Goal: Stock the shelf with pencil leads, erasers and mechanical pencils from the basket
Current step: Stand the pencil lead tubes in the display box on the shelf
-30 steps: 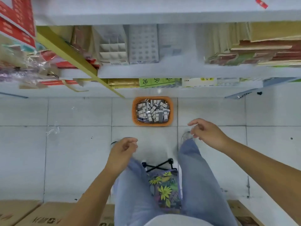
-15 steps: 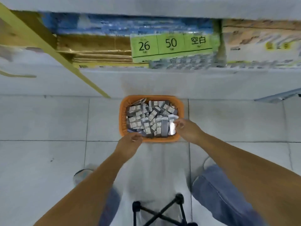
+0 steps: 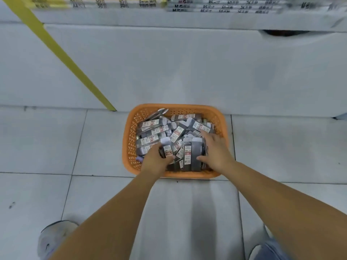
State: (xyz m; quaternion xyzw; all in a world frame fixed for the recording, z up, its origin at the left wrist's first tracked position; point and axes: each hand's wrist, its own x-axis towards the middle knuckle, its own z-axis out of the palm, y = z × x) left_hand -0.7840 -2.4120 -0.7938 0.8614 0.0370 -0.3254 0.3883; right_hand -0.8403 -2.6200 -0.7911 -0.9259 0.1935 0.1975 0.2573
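Observation:
An orange plastic basket [image 3: 129, 139] sits on the tiled floor against the white shelf base. It is full of several dark pencil lead cases [image 3: 154, 131] with white and red labels. My left hand [image 3: 155, 162] is inside the basket at its near left and grips one lead case [image 3: 166, 148] that stands upright. My right hand [image 3: 216, 150] reaches in at the near right; its thumb and fingers curl round a bundle of dark lead cases [image 3: 193, 152].
The white shelf base [image 3: 169, 62] rises behind the basket, with stacked notebooks [image 3: 216, 5] on the lowest shelf at the top edge. A yellow upright [image 3: 62, 59] slants down to the floor left of the basket. My shoes [image 3: 54, 239] stand on the grey tiles.
I have bent lower, so the basket looks much bigger. Both hands went from its near rim into the pile, and each now holds lead cases.

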